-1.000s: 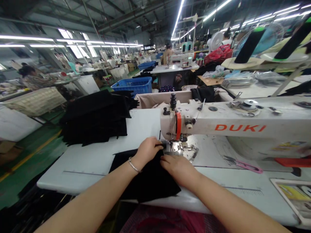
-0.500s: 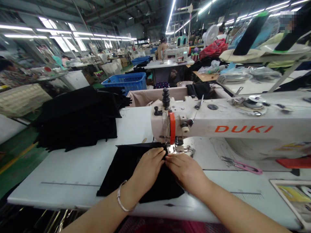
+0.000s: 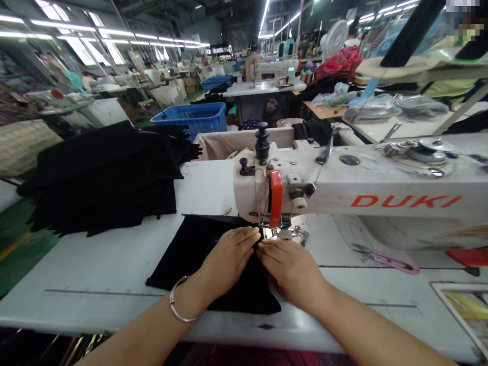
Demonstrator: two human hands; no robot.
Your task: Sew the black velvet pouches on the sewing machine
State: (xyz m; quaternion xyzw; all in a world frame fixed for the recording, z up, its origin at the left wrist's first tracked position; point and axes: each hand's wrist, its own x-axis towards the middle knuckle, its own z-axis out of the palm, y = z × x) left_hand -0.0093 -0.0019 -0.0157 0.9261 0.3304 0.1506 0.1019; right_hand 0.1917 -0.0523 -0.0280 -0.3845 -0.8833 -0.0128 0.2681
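A black fabric piece point(image 3: 179, 259) lies on the sewing table under the front of a white sewing machine point(image 3: 316, 178). My left hand point(image 3: 231, 254), with a bracelet at the wrist, has its fingers together on the cloth, their tips just left of the presser foot point(image 3: 269, 233). Opposite it, my right hand point(image 3: 292, 264) holds the fabric's right edge with bent fingers close in front of the foot. Both thumbs are partly hidden. The fingertips of the two hands nearly meet. Needle and stitch line are too small to make out.
A stack of black fabric pieces point(image 3: 102, 178) sits on the table's left. Pink-handled thread snips point(image 3: 389, 258) lie right of my right hand. Behind the machine are a cloth-lined bin point(image 3: 229, 141) and a blue basket point(image 3: 190, 119). Thread cones point(image 3: 412, 35) stand at upper right.
The fabric has shifted slightly away from me and turned a little, with both hands staying on it by the foot. The view has tilted and moved closer to the machine.
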